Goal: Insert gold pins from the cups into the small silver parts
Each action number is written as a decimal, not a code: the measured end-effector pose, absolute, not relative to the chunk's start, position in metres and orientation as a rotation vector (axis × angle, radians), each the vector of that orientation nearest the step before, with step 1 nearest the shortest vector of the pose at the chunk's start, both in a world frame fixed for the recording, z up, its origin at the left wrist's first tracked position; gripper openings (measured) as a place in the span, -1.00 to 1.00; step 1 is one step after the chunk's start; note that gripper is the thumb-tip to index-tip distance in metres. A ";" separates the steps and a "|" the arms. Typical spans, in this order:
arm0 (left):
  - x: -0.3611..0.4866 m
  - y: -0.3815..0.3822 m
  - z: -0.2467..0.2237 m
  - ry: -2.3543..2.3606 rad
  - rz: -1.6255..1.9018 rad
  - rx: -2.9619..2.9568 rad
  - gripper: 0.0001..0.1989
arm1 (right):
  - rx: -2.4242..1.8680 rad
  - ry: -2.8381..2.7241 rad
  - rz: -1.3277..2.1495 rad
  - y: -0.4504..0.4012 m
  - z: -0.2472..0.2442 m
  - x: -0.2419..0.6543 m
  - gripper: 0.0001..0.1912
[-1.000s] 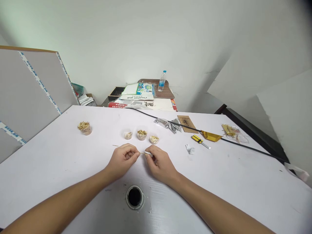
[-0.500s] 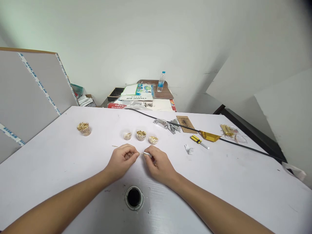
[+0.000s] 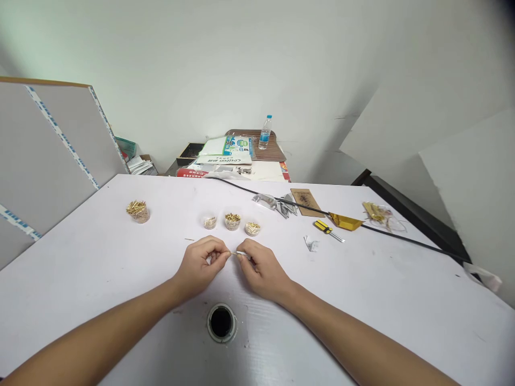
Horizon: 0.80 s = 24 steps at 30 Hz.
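Note:
My left hand [image 3: 203,265] is closed in a pinch on one end of a thin gold-coloured pin [image 3: 234,253]. Opposite it, my right hand [image 3: 262,271] is closed round a small white piece [image 3: 241,252], mostly hidden by the fingers, which meets the pin's other end. Just beyond the hands stand three small clear cups: a left one [image 3: 210,223] with a few tiny pieces, a middle one [image 3: 232,222] heaped with brass pieces, and a right one [image 3: 252,229] with pale gold pieces. A loose thin pin [image 3: 189,239] lies by my left hand.
A cup of long brass pins [image 3: 138,212] stands at the left. Near me is a round dark hole [image 3: 221,323] in the white table [image 3: 120,268]. To the right are a yellow screwdriver [image 3: 328,229], silver packets [image 3: 265,201] and a black cable [image 3: 402,239]. Behind stands a water bottle [image 3: 264,134].
The view has shifted very slightly. Both hands keep nearly the same place and grip, with the pin and white piece still end to end.

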State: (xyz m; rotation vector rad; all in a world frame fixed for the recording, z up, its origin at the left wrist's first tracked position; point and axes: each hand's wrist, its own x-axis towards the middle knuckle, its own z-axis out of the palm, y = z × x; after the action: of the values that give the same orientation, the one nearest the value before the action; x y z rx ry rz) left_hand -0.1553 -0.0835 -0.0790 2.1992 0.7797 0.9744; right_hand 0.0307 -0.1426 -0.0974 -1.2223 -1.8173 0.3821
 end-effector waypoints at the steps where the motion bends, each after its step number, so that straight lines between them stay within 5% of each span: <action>1: -0.156 -0.083 -0.079 0.758 0.974 2.211 -0.88 | -1.233 -1.805 0.414 -0.142 -0.098 0.031 -0.86; 13: -0.159 -0.082 -0.079 0.757 0.901 2.098 -0.88 | -1.185 -1.877 0.322 -0.143 -0.098 0.030 -0.86; 20: -0.158 -0.080 -0.077 0.697 0.917 2.186 -0.88 | -1.279 -1.706 0.747 -0.140 -0.098 0.031 -0.83; 24: -0.158 -0.075 -0.076 0.690 0.847 2.108 -0.87 | -1.249 -1.762 0.614 -0.139 -0.099 0.034 -0.85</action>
State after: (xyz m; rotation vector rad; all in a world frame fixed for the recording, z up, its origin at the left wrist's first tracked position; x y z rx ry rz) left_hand -0.1577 -0.0748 -0.0761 2.1080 0.6903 0.8473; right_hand 0.0336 -0.1393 -0.0986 -1.2490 -1.7625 0.6144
